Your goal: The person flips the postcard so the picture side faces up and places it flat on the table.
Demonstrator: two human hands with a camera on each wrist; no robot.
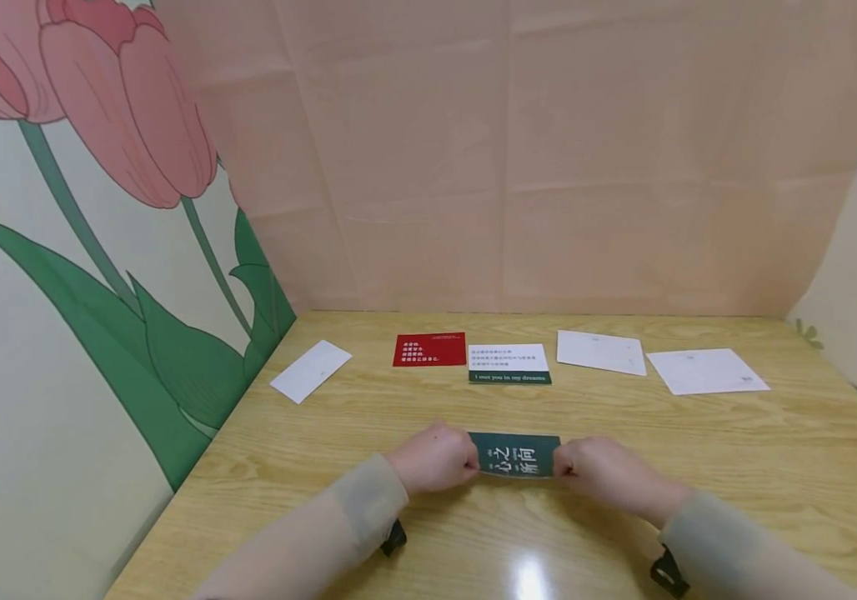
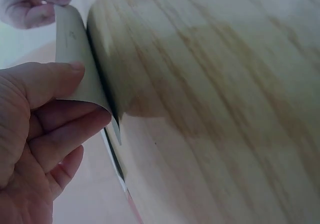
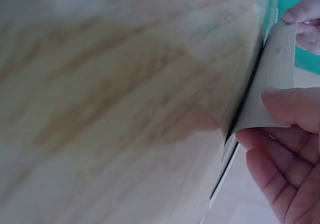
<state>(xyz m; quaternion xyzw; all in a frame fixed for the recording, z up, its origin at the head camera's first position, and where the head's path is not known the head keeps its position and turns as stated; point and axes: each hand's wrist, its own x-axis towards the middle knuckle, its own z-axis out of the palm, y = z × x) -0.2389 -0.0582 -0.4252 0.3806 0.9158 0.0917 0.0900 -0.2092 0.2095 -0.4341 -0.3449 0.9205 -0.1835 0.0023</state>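
Wood-grain worktop [image 1: 518,408], glare at nr side. L hand [image 1: 434,458] & R hand [image 1: 616,475] ea. pinching one end of green card [image 1: 514,456], slightly bowed, nr worktop ctr; contact w/ surface can't be told. Beyond, loose row: 3 white cards [image 1: 599,352], red card [image 1: 429,360], white-and-green card [image 1: 508,357].

A tulip-decorated wall [image 1: 91,208], pinkish backdrop [image 1: 533,158] and wood-grain table [image 1: 759,467] show an indoor setting, kind unclear.
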